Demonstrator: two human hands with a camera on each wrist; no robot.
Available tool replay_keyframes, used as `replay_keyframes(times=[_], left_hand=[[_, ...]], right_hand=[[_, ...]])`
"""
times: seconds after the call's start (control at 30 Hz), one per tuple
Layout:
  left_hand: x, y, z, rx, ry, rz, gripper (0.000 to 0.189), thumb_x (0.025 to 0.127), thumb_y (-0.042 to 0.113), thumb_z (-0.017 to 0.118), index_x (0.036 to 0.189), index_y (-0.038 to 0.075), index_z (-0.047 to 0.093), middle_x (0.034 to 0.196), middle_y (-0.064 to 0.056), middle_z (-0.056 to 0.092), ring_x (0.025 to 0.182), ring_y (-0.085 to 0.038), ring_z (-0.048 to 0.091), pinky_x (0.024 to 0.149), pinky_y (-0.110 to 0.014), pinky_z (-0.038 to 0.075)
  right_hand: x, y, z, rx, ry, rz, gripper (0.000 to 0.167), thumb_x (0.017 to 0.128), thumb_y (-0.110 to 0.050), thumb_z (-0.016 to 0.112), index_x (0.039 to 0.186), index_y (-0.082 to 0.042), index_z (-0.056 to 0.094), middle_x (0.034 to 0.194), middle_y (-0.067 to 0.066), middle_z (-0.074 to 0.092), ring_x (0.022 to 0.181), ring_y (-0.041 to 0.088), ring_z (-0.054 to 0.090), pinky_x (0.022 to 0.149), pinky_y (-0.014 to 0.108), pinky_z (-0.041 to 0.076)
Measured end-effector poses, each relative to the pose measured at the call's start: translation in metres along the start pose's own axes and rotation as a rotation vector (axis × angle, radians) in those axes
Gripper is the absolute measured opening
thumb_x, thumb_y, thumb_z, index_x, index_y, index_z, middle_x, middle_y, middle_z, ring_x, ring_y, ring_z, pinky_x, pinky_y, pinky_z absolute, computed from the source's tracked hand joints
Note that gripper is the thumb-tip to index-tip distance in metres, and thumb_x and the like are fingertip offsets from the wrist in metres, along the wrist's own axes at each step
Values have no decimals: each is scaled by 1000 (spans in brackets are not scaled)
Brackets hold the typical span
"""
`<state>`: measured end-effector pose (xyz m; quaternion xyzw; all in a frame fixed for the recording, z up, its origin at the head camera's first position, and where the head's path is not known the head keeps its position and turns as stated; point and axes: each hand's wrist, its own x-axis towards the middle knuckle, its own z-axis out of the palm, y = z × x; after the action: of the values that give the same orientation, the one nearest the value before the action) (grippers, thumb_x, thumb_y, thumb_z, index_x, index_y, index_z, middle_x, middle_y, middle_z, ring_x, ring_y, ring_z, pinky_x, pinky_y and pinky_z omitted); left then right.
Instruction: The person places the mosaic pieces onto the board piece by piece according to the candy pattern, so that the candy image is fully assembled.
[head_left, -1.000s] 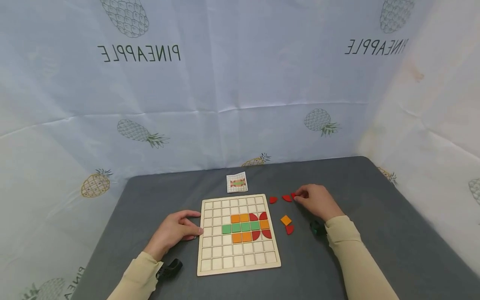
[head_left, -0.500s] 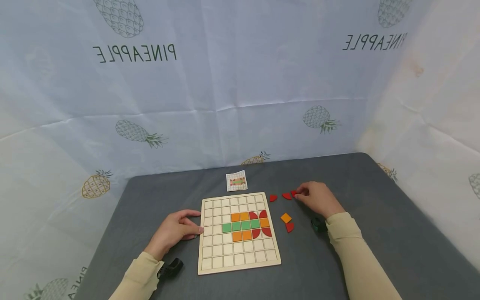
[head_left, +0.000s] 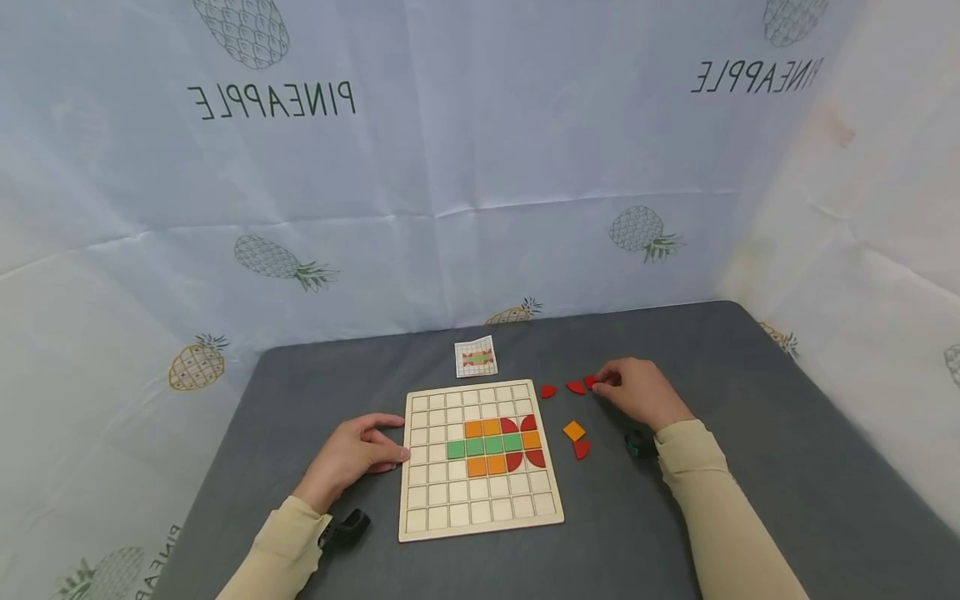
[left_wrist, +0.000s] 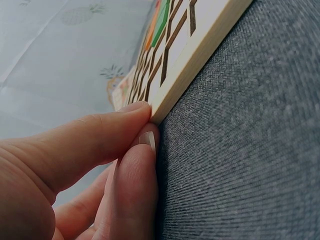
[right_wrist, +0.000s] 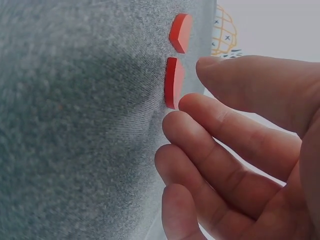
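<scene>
A square wooden grid board [head_left: 438, 532] lies flat on the table, with green and orange squares and red quarter-round tiles filling cells on its right half. My left hand [head_left: 348, 458] rests at the board's left edge, thumb and fingertips against it. In the left wrist view, the board's pale edge [left_wrist: 192, 62] meets the fingertips. My right hand [head_left: 637, 390] is over the loose red tiles at the upper right, thumb and index finger apart. The nearest red tile [right_wrist: 174, 82] lies on the cloth right by the index fingertip. A second red tile [right_wrist: 181, 32] is behind it.
A small pattern card [head_left: 476, 358] lies behind the board. To the board's right are a loose orange square [head_left: 574, 431], a red tile [head_left: 582, 450] under it, and another red tile [head_left: 548, 391] near the top corner. Pineapple-print cloth [head_left: 480, 150] surrounds the dark table.
The head view has shifted slightly, so the table sits a little higher in it. Both hands keep their places at the board's edge and the red tiles.
</scene>
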<state>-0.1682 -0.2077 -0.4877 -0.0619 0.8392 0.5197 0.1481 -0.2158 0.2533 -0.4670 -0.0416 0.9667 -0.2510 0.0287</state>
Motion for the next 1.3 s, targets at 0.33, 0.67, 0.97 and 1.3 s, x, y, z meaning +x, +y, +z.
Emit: replay_keyframes(times=[0.33, 0.67, 0.97, 1.3], left_hand=[[-1, -1, -3, -3, -1, -25, 66, 81, 18, 97, 141, 12, 70, 95, -7, 80, 85, -19, 76, 77, -35, 66], [0, 0, -3, -2, 7, -9, 66, 80, 17, 97, 140, 11, 70, 93, -7, 80, 83, -19, 76, 76, -36, 67], [2, 1, -1, -4, -7, 22, 65, 81, 19, 97, 140, 12, 70, 93, -6, 80, 84, -19, 76, 77, -36, 67], [1, -1, -2, -18, -5, 1, 64, 81, 19, 97, 139, 14, 71, 91, -7, 80, 82, -20, 76, 77, -34, 67]], right_hand=[[1, -5, -1, 2, -10, 1, 26, 102, -23, 77, 118, -3, 79, 105, 13, 78, 88, 24, 68, 79, 43, 62], [3, -4, -2, -6, -6, 0, 26, 102, -22, 77, 118, -2, 79, 106, 15, 78, 87, 24, 68, 78, 45, 62], [7, -1, -1, -7, -2, 0, 27, 100, -25, 79, 115, -3, 80, 103, 12, 77, 86, 23, 66, 77, 43, 61], [22, -4, -3, 0, -50, -10, 24, 96, -20, 82, 114, -4, 80, 101, 10, 76, 87, 22, 67, 78, 41, 61]])
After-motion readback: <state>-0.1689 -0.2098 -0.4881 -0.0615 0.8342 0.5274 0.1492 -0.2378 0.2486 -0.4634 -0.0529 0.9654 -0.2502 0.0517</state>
